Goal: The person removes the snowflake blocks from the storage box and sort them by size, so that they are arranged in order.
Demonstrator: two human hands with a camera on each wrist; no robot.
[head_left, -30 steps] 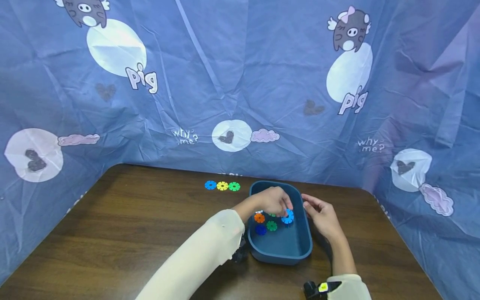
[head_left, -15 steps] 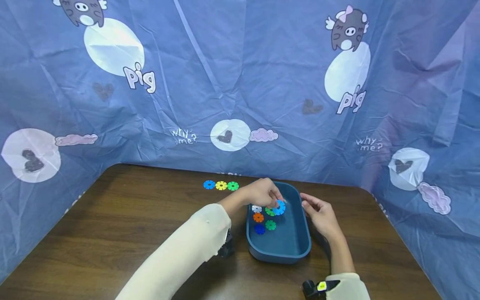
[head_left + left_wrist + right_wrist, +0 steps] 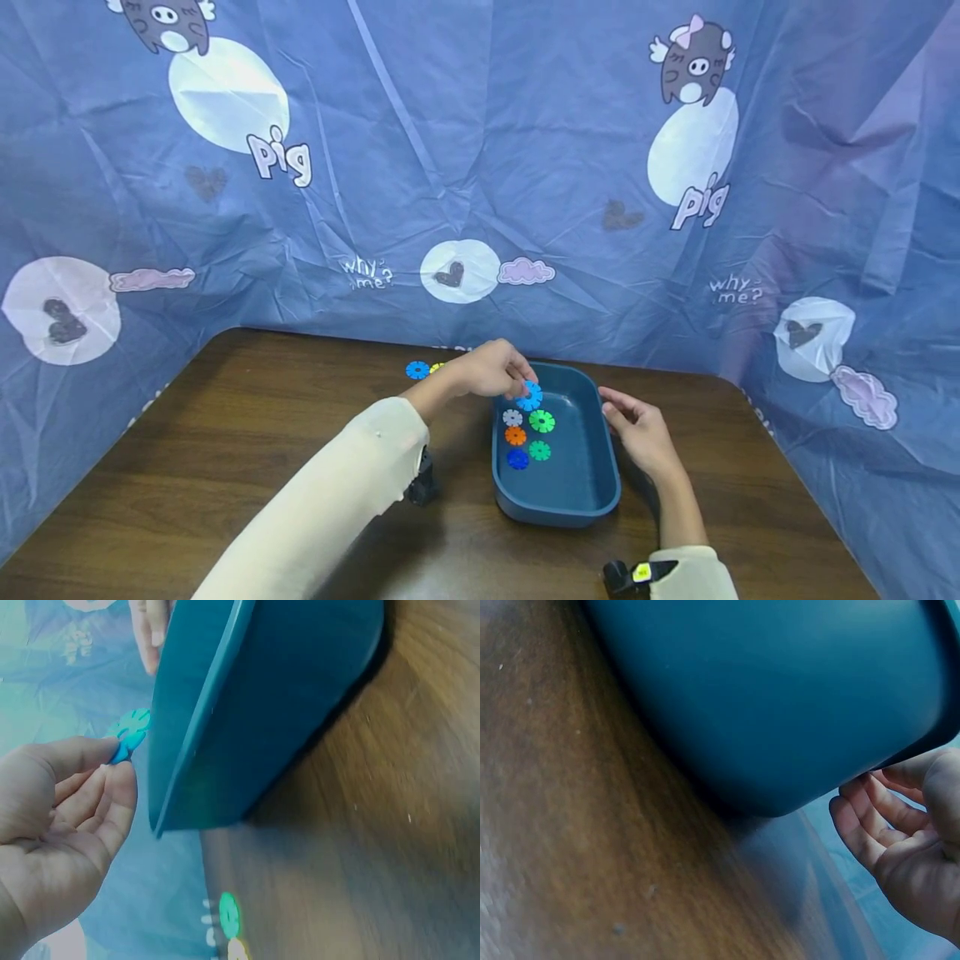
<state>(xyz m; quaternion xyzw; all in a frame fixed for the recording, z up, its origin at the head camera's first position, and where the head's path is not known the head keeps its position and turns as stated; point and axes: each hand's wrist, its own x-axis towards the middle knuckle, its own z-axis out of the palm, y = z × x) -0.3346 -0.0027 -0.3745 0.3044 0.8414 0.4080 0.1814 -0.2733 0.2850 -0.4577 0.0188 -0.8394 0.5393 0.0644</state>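
My left hand [image 3: 491, 369] pinches a light blue notched plastic disc [image 3: 530, 396] between thumb and fingers, above the left rim of the dark blue bin [image 3: 600, 500]. In the left wrist view, the disc [image 3: 132, 733] sticks out from the fingertips beside the bin wall [image 3: 247, 712]. On the bin's floor lie a white disc [image 3: 512, 417], a bright green disc [image 3: 542, 421], an orange disc [image 3: 515, 436], a darker green disc [image 3: 539, 451] and a dark blue disc [image 3: 517, 459]. My right hand [image 3: 645, 433] touches the bin's right side with loosely extended fingers [image 3: 855, 821].
Behind my left forearm, a blue disc [image 3: 417, 370] and part of a yellow disc [image 3: 437, 367] lie on the wooden table [image 3: 262, 433]. A green disc [image 3: 229, 915] beside them shows in the left wrist view. A printed blue cloth [image 3: 480, 167] hangs behind the table.
My left hand has lifted the light blue disc and carried it leftward across the bin to its left rim. The right hand has stayed at the bin's right side.
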